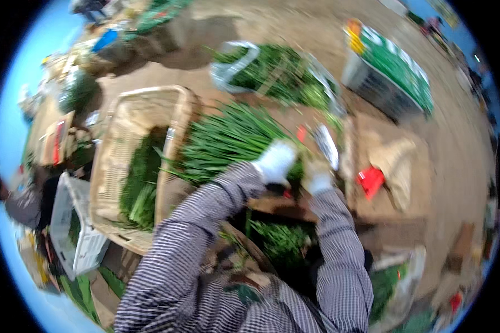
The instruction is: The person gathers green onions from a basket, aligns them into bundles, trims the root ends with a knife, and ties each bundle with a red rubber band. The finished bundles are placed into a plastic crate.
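Note:
A large bundle of long green leafy stalks (229, 137), perhaps garlic chives, lies on a brown board or cardboard before me. My left hand (277, 162), in a white glove, is shut on the bundle near its right end. Close to its right is my right hand (316, 175), also gloved and blurred, at the stalk ends; whether it grips anything cannot be told. A shiny metal blade (327, 145), seemingly of a knife, lies or is held just above the right hand. Below my hands, more greens (279, 241) fill a dark space.
A beige plastic basket (177, 120) holding greens stands left. Beyond the bundle is an open plastic bag of greens (275, 68). A green-topped package (396, 62), a red item (371, 181) and tan cloth or paper (400, 166) are at right. A person (23, 204) sits beyond a white crate (81, 233).

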